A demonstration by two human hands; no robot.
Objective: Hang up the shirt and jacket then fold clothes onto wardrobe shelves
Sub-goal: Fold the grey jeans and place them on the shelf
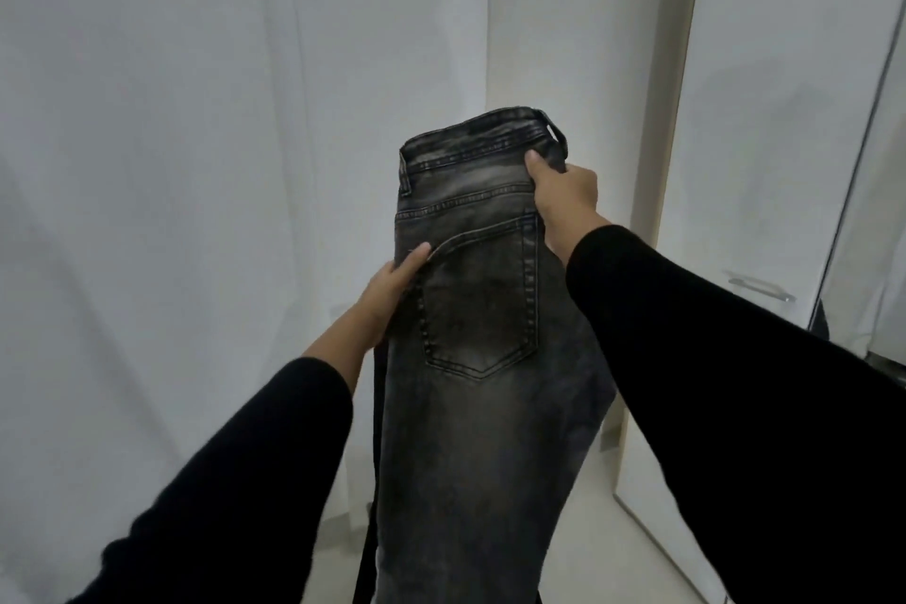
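Note:
A pair of faded dark grey jeans [470, 289] hangs in front of me, folded lengthwise, back pocket facing me and waistband at the top. My right hand [564, 196] grips the right edge just below the waistband, thumb on the front. My left hand [392, 294] holds the left edge beside the pocket, thumb lying on the denim and fingers hidden behind. The legs drop out of view at the bottom. Both arms wear black sleeves.
White curtains [196, 162] fill the left and middle behind the jeans. A beige pillar [662, 113] and a white wardrobe door [784, 137] with a metal handle [760, 287] stand on the right. Pale floor [588, 530] shows below.

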